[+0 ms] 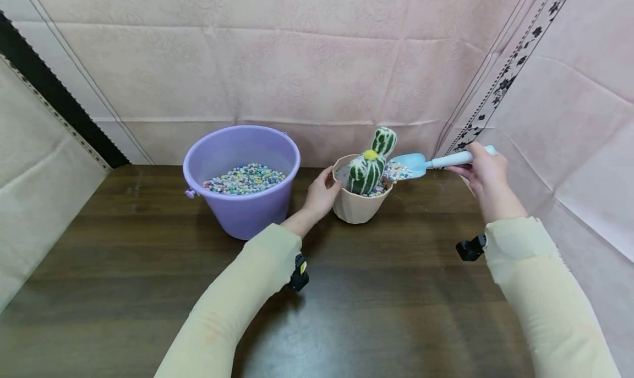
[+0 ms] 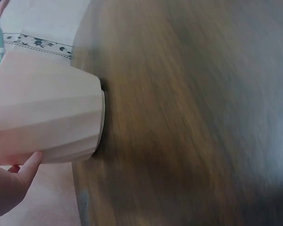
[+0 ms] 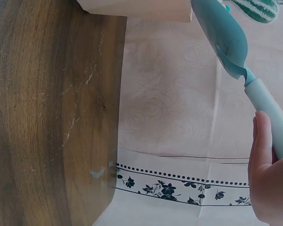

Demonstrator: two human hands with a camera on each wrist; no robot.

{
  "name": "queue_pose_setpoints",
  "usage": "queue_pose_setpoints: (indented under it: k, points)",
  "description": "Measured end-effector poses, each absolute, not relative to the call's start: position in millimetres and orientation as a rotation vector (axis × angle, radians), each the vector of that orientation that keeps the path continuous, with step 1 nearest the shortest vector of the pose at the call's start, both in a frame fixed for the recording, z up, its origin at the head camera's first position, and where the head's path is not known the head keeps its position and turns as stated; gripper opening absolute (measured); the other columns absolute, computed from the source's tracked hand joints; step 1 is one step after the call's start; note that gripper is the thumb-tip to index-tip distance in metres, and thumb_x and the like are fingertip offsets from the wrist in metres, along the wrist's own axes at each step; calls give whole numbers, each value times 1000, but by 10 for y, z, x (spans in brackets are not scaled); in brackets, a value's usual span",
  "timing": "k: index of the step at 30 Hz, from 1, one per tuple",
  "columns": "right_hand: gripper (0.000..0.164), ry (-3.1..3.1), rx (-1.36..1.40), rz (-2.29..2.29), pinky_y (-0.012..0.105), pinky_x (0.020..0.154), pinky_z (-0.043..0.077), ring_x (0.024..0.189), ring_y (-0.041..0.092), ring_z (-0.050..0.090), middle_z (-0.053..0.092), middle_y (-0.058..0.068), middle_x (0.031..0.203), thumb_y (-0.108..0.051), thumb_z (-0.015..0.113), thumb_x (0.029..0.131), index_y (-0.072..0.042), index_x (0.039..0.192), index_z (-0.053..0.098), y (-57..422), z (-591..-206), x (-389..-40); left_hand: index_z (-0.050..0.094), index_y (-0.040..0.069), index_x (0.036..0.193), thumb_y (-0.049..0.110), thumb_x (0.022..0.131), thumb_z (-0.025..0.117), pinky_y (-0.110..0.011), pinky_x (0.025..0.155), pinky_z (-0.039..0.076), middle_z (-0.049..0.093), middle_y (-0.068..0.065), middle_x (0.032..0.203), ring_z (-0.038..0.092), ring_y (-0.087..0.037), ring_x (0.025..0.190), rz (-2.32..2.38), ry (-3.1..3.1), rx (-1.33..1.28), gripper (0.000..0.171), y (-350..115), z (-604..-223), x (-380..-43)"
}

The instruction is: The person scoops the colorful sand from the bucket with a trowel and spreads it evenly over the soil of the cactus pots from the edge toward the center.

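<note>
A beige faceted flowerpot (image 1: pixel 358 208) stands on the table, holding a green and white toy cactus (image 1: pixel 366 171) with a yellow flower. My left hand (image 1: pixel 322 193) grips the pot's left side near the rim; its thumb (image 2: pixel 32 165) lies against the outer wall. My right hand (image 1: pixel 487 171) holds the handle of a light blue hand trowel (image 1: pixel 413 160). Small multicoloured pebbles (image 1: pixel 396 170) lie on the trowel's blade, which tilts over the pot's right rim beside the cactus. More pebbles show inside the pot at the cactus's foot.
Left of the pot is a purple bucket (image 1: pixel 242 218), partly filled with multicoloured pebbles (image 1: pixel 247 180). All stand near the back edge of the dark wooden table (image 1: pixel 376 301). Pale cloth (image 1: pixel 307 75) hangs behind and along both sides.
</note>
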State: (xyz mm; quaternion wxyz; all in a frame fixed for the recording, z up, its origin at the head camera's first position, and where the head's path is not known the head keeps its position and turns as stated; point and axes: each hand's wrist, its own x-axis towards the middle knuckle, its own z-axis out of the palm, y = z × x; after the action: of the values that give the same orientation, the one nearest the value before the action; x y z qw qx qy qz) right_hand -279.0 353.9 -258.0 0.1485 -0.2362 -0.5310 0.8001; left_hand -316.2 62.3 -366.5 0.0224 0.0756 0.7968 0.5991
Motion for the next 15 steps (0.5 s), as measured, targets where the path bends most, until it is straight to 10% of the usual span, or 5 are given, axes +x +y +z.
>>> queue_pose_setpoints:
  k: [15]
  points:
    - [13,-1549,-678,2280,31,61,58,57,17,67,56,6,66,-5,50,90,-6,94,38,3540,-2577,-2815,41,3,138,10,87,57,-37,101,44,53,-16,130,51,-27,120,1859,2486,197,54,627,-3635,-3180]
